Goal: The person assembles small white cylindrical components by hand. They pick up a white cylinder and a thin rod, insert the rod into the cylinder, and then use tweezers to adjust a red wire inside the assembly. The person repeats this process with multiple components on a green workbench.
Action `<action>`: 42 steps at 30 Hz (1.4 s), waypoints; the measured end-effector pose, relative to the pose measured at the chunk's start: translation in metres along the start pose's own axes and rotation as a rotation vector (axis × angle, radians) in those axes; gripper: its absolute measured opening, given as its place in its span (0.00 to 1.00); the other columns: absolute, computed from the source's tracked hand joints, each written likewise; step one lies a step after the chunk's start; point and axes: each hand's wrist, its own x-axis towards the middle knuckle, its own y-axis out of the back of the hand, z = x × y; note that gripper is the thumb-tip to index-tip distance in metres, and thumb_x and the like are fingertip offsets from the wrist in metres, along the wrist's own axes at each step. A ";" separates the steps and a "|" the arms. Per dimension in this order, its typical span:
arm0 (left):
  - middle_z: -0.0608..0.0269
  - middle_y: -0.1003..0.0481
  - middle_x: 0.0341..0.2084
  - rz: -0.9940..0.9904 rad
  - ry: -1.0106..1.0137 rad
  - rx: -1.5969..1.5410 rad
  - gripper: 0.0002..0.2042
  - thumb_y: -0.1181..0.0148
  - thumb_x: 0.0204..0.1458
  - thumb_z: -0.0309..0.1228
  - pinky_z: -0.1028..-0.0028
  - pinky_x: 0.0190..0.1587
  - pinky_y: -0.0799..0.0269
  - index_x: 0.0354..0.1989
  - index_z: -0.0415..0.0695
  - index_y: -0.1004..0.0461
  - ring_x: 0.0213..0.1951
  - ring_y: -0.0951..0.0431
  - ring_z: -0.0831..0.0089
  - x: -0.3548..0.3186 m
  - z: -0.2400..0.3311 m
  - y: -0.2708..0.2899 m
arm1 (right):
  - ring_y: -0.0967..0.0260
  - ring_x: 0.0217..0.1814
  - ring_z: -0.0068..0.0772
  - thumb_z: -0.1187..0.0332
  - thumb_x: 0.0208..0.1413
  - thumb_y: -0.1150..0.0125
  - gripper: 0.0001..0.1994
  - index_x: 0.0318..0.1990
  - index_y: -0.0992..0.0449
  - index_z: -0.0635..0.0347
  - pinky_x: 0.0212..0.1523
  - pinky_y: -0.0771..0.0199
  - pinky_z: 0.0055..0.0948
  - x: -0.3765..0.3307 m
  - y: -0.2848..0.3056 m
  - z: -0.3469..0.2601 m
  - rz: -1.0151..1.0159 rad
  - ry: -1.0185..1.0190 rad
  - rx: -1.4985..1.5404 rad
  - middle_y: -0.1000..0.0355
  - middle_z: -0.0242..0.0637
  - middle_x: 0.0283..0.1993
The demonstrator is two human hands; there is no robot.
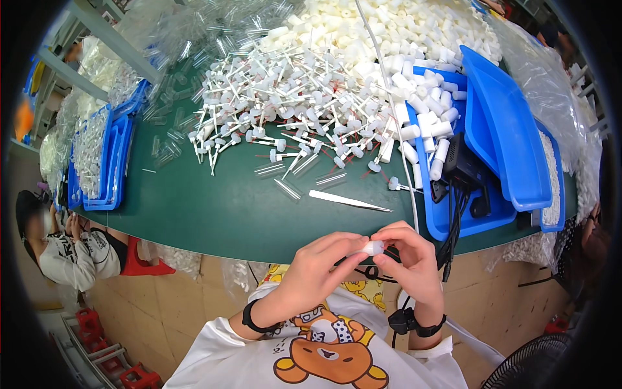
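Note:
Both my hands meet at the table's near edge around a small white plastic piece with a translucent greyish end point(374, 247). My left hand point(327, 255) is closed on its white side, thumb and fingers pinching it. The fingertips of my right hand point(409, 256) pinch the greyish end. My fingers cover much of the piece. Just beyond lie white pointed tweezers point(348, 200) and several short clear tubes point(287, 188). Farther back spreads a heap of white stems with greyish round caps point(278, 97), some with thin red strands.
White cylindrical sleeves point(395, 39) are heaped at the back. At right, blue trays point(502, 129) hold sleeves and a black device point(463, 162) with hanging cables. A white cable point(391, 91) crosses the green table point(194, 207). Another person point(71, 246) sits at left; a black fan point(528, 363) stands lower right.

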 end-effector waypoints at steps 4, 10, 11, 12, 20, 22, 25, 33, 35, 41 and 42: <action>0.54 0.26 0.36 -0.028 0.021 -0.076 0.09 0.44 0.49 0.23 0.72 0.34 0.27 0.39 0.36 0.28 0.34 0.24 0.64 0.000 0.000 0.000 | 0.38 0.41 0.25 0.81 0.41 0.36 0.17 0.42 0.28 0.66 0.43 0.38 0.23 0.001 -0.004 0.002 0.013 -0.010 0.023 0.35 0.35 0.40; 0.56 0.26 0.36 0.010 0.127 -0.183 0.09 0.44 0.50 0.24 0.76 0.35 0.27 0.39 0.37 0.29 0.35 0.24 0.69 -0.002 -0.001 -0.004 | 0.37 0.42 0.26 0.82 0.41 0.36 0.16 0.41 0.28 0.67 0.42 0.36 0.23 0.002 -0.015 0.017 0.095 0.041 0.125 0.37 0.35 0.40; 0.56 0.26 0.36 0.016 0.146 -0.191 0.09 0.44 0.50 0.24 0.76 0.35 0.27 0.39 0.37 0.29 0.35 0.24 0.69 -0.003 -0.002 -0.006 | 0.36 0.43 0.26 0.82 0.41 0.36 0.16 0.41 0.28 0.67 0.42 0.36 0.23 0.003 -0.018 0.018 0.117 0.056 0.127 0.38 0.35 0.40; 0.56 0.26 0.36 0.023 0.164 -0.200 0.09 0.44 0.49 0.24 0.76 0.36 0.28 0.39 0.37 0.30 0.35 0.24 0.68 -0.004 -0.003 -0.007 | 0.37 0.43 0.26 0.82 0.41 0.37 0.15 0.40 0.28 0.67 0.43 0.36 0.23 0.004 -0.022 0.018 0.123 0.048 0.150 0.38 0.35 0.40; 0.55 0.28 0.40 0.100 0.186 -0.285 0.11 0.43 0.50 0.26 0.73 0.39 0.30 0.41 0.37 0.32 0.37 0.25 0.67 -0.005 -0.004 -0.008 | 0.39 0.41 0.22 0.81 0.47 0.42 0.10 0.39 0.29 0.67 0.43 0.36 0.22 0.010 -0.032 0.019 0.134 0.085 0.170 0.40 0.35 0.40; 0.54 0.30 0.42 0.153 0.137 -0.232 0.13 0.43 0.49 0.26 0.71 0.40 0.30 0.43 0.38 0.34 0.40 0.27 0.67 0.002 0.005 -0.003 | 0.40 0.39 0.21 0.80 0.49 0.45 0.07 0.37 0.29 0.66 0.41 0.37 0.20 0.009 -0.032 0.016 0.209 0.072 0.189 0.40 0.34 0.40; 0.52 0.32 0.44 0.207 0.087 0.234 0.16 0.46 0.46 0.19 0.72 0.40 0.31 0.46 0.39 0.34 0.40 0.29 0.67 0.010 0.000 0.025 | 0.42 0.37 0.19 0.78 0.52 0.47 0.03 0.34 0.30 0.65 0.37 0.39 0.18 0.007 -0.025 0.015 0.270 0.062 0.200 0.40 0.33 0.38; 0.61 0.32 0.43 0.256 0.036 0.890 0.14 0.46 0.41 0.18 0.67 0.47 0.42 0.40 0.42 0.29 0.44 0.36 0.61 0.016 -0.029 0.051 | 0.44 0.30 0.18 0.69 0.54 0.46 0.06 0.34 0.31 0.62 0.28 0.43 0.16 0.002 -0.016 0.015 0.111 0.033 0.537 0.39 0.34 0.36; 0.62 0.32 0.43 0.241 0.044 0.881 0.14 0.45 0.42 0.19 0.67 0.48 0.43 0.39 0.42 0.29 0.45 0.37 0.61 0.016 -0.029 0.051 | 0.42 0.31 0.19 0.68 0.54 0.45 0.07 0.35 0.31 0.62 0.30 0.41 0.17 0.000 -0.015 0.017 0.044 0.057 0.539 0.38 0.35 0.36; 0.59 0.32 0.46 -0.028 -0.023 0.538 0.14 0.44 0.45 0.23 0.66 0.52 0.45 0.42 0.43 0.34 0.50 0.37 0.58 0.007 0.003 0.052 | 0.35 0.36 0.25 0.67 0.53 0.43 0.13 0.42 0.34 0.63 0.36 0.34 0.20 -0.002 -0.014 0.014 0.006 0.156 0.389 0.34 0.38 0.33; 0.58 0.31 0.45 -0.070 -0.043 0.421 0.14 0.46 0.46 0.22 0.65 0.53 0.45 0.43 0.40 0.36 0.51 0.36 0.58 0.003 0.006 0.048 | 0.34 0.37 0.27 0.67 0.53 0.43 0.15 0.45 0.35 0.64 0.36 0.33 0.21 -0.003 -0.013 0.012 0.007 0.159 0.362 0.33 0.39 0.33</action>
